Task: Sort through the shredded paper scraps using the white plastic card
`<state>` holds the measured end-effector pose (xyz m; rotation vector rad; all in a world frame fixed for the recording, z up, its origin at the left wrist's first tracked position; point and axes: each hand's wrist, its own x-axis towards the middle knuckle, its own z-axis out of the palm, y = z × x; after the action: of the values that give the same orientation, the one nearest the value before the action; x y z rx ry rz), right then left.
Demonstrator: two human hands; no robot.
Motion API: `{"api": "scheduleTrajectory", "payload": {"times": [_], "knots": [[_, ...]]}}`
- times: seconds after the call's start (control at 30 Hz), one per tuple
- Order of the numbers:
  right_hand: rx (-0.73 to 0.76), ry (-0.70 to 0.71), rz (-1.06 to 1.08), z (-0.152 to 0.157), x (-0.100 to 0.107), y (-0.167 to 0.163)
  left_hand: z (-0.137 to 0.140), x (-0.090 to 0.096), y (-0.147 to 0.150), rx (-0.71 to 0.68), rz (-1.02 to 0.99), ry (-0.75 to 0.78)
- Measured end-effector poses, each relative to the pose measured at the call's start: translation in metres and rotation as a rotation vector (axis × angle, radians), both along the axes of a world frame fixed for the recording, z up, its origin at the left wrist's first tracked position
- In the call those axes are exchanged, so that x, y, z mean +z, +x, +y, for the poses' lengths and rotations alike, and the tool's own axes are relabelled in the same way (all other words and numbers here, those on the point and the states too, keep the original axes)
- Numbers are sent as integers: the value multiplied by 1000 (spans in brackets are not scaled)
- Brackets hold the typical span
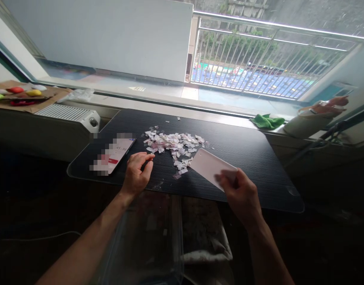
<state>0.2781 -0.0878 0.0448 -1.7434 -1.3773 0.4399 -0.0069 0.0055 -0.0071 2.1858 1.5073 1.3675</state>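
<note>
My right hand (244,194) grips one end of a pale, thin rectangular card (210,166), with the thumb over its top face. The card's far corner reaches the right edge of a loose heap of small torn paper scraps (176,142) on the black table (238,138). Left of the scraps, my left hand (138,171) hovers low over the tabletop, its fingers loosely bent and the thumb apart, with nothing in it. Beside that hand lies a phone (118,154) with a lit screen showing digits, partly pixelated.
Below the table's front edge stands a clear plastic bin (152,237), with a dark stained sheet or bag (205,229) to its right. A green cloth (267,121) and a pale pot (306,122) sit on the windowsill. A white radiator (71,116) is at left.
</note>
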Motion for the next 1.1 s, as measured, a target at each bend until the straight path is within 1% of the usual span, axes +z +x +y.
{"api": "scheduleTrajectory", "payload": {"times": [0.2, 0.37, 0.47, 0.6, 0.67, 0.83, 0.93, 1.1], "knots": [[52, -55, -5, -2, 2, -7, 0, -1, 0, -3, -9, -6], [15, -56, -11, -9, 7, -10, 0, -1, 0, 3, 2, -5], [8, -69, -26, -9, 9, -7, 1, -2, 0, 9, 8, 2], [-70, -69, -62, -13, 13, 1, 1, -2, 0, 7, 13, 2], [-78, -64, -76, -16, 15, 3, 0, -1, 1, 7, 16, 3], [-66, -92, -111, -21, 20, 6, 0, -1, 1, 7, 23, 8], [-64, -66, -103, -20, 21, 4, 0, -1, 1, 6, 26, 8], [14, -30, -61, -9, 16, -9, 0, 0, 1, 3, 27, 9]]}}
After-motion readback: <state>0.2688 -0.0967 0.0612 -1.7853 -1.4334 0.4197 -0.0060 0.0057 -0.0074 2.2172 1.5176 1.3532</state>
